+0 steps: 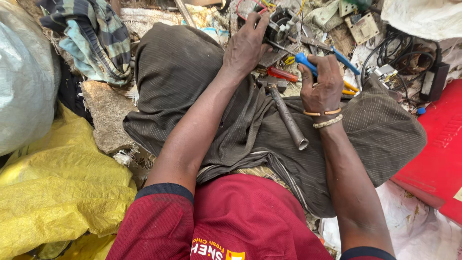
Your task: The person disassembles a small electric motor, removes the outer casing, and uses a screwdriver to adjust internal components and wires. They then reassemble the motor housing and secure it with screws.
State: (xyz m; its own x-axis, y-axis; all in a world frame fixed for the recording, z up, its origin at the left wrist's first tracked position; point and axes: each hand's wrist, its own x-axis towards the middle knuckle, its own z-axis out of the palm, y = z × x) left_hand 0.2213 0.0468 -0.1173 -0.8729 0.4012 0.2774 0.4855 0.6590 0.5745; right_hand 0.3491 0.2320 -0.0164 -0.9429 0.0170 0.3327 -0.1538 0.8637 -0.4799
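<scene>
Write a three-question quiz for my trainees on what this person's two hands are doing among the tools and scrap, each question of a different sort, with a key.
1. True or false: the right hand holds a blue-handled screwdriver.
2. Which hand rests on the dark metal electrical part with coloured wires? A. left hand B. right hand C. neither
3. Fill in: a grey metal pipe-like tool lies on the person's ____, between the forearms.

Key: 1 true. 2 A. 3 lap, on the dark striped cloth.
</scene>
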